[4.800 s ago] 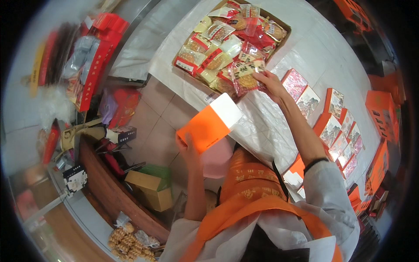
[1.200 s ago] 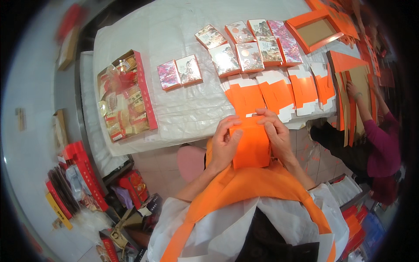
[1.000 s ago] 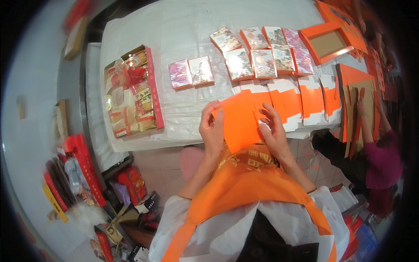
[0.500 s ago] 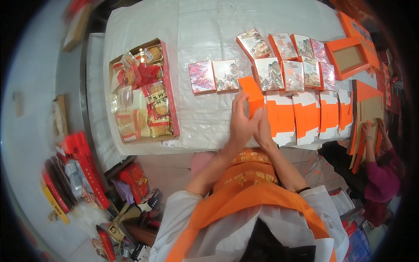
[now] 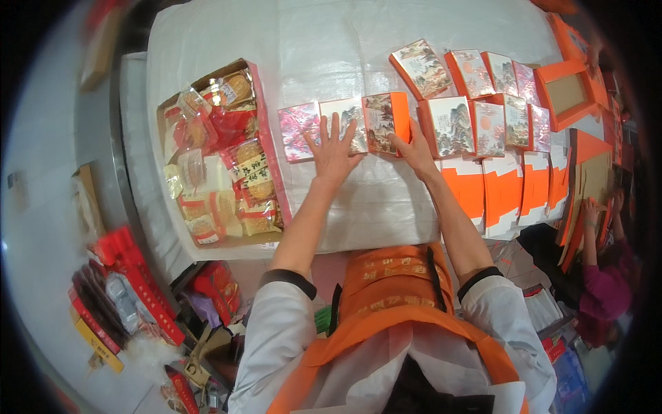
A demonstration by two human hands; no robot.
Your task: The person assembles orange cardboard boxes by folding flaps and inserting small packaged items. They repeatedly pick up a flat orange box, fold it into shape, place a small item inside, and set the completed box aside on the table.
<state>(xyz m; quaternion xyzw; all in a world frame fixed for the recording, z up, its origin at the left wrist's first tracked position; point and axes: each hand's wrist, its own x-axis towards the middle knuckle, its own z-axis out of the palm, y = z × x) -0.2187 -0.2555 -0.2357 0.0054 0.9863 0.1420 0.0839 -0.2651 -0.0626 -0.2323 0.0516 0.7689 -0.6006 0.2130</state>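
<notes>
Step in hand: by the look of it, setting an orange-sided gift box (image 5: 385, 123) into the row at upper centre of the frame, squaring it against its neighbours.
Left hand (image 5: 336, 147): flat, fingers spread wide, pressing on the pale printed box (image 5: 347, 121) just left of the orange-sided one; gripping nothing.
Right hand (image 5: 414, 145): at the lower right corner of the orange-sided box, fingers loosely extended and touching its edge; not closed around it.
Box position: on the white table cover (image 5: 372, 207), between the pale printed box and a landscape-printed box (image 5: 449, 125); touching the left neighbour, a narrow gap on the right.
Row: a pink box (image 5: 299, 130) at its left end, more printed boxes running toward upper right.
Flat cartons: unfolded orange-and-white blanks (image 5: 502, 192) along the table edge, right of centre.
Tray: open carton of wrapped pastries (image 5: 222, 155), left of centre.
Nearby: another person's hand (image 5: 590, 210) at the right rim, on orange card.
Next move calls for: probably a light sideways nudge to close the gap, both palms kept low so the neighbours stay aligned.
</notes>
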